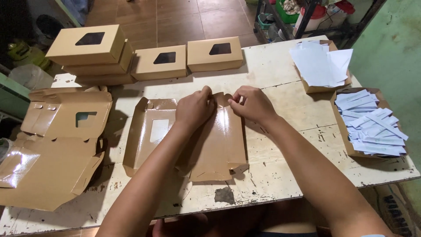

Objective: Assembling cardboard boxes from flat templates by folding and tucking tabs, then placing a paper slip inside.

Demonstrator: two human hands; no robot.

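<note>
While your forearms reach in from the bottom of the view, both of your hands meet at the far edge of a flat, unfolded brown cardboard box blank (215,145) lying glossy side up in the middle of the worn white table (280,79). Your left hand (194,109) rests knuckles up on the blank, its fingers curled in and pinched on the small tab at the far edge (222,99). Your right hand (253,104) comes in from the other side, fingertips narrowed and gripping the same tab, so the two hands sit just beside each other with the tab between them. The blank's side flaps stand partly raised, and a rectangular clear window (158,130) shows in its left panel, just left of your left wrist.

To your left lies a loose stack of more flat box blanks (52,149), one with a window cutout facing up. Along the far side of the table stand finished brown window boxes: a pile of them at the far left (90,52), then a single box (158,62), then another (215,53) just beside it. At the far right, an open cardboard tray (346,84) holds white paper sheets (318,63), and nearer to you a second tray (340,120) holds narrow white paper strips (372,129). Both trays sit well apart from your hands.
</note>
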